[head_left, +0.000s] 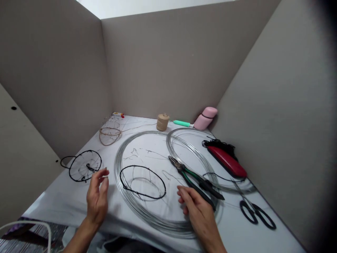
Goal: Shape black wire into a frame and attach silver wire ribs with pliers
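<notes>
Tabletop: here's the white-covered tabletop (79, 207), boxed in by grey panels (158, 63) on the far side, left and right.

Wire coils: a big coil of galvanized wire (117, 172) sits near the middle, with a second coil (168, 140) overlapping it to the far right. They look light but springy, so best pinned down or held by the bundled rim.

Wire frame: a black-rimmed wire frame (137, 166) lies inside the big coil. It looks light and could bend if squeezed, so the rim is the place to hold it.

Pliers: green-handled pliers (189, 172) lie across the coils, and they look the heaviest thing here, easiest taken by the grips.

Hands: well apart, neither clamped on anything. The left hand (97, 198) hovers empty, fingers loosely curled, near the frame; the right hand (196, 207) sits just beside the pliers.
</notes>
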A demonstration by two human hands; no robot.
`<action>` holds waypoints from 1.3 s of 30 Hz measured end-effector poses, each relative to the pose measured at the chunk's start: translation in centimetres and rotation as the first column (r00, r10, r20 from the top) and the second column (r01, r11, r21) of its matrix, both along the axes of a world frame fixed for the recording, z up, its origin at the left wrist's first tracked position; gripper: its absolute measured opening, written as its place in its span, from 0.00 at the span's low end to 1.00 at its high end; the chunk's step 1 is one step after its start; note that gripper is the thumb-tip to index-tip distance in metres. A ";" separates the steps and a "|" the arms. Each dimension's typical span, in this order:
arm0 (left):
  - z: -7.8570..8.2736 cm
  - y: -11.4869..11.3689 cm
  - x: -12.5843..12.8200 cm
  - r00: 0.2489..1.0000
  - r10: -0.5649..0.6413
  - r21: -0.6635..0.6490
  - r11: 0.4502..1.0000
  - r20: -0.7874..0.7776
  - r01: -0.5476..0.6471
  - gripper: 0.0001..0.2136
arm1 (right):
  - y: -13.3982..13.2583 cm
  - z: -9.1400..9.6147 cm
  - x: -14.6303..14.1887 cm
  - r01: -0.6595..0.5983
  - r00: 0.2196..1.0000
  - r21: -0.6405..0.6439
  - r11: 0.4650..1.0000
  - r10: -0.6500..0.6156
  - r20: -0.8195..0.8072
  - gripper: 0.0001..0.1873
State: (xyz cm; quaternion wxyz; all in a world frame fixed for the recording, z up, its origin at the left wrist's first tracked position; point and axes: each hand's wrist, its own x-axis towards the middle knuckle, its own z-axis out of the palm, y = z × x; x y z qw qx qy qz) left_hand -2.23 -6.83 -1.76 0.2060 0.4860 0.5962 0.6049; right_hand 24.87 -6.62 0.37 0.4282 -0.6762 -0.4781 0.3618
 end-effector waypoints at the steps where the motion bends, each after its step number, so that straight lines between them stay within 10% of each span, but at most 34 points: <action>1: 0.0 -1.1 0.1 0.994 0.014 0.088 0.996 -0.104 -0.005 0.12 | -0.5 -0.1 0.5 0.050 0.997 0.033 0.998 -0.052 0.049 0.22; 6: 0.9 -3.4 1.7 0.837 -0.111 0.344 0.876 -0.536 0.337 0.14 | -1.5 1.2 3.3 0.212 0.900 0.258 0.943 -0.291 0.324 0.17; 14: 2.1 -0.1 5.1 0.595 0.009 0.353 0.813 -0.803 0.463 0.11 | -2.3 0.3 0.8 0.036 0.948 0.281 0.959 -0.122 0.295 0.13; 26: 1.8 2.9 5.1 0.533 -0.044 0.287 0.803 -0.845 0.522 0.12 | 0.1 -0.4 -3.1 -0.235 0.945 0.107 0.966 0.253 -0.208 0.19; 39: 2.2 3.4 4.9 0.484 0.022 0.320 0.775 -0.875 0.544 0.13 | 2.2 -1.3 -3.4 -0.277 0.772 0.026 0.961 0.238 -0.590 0.17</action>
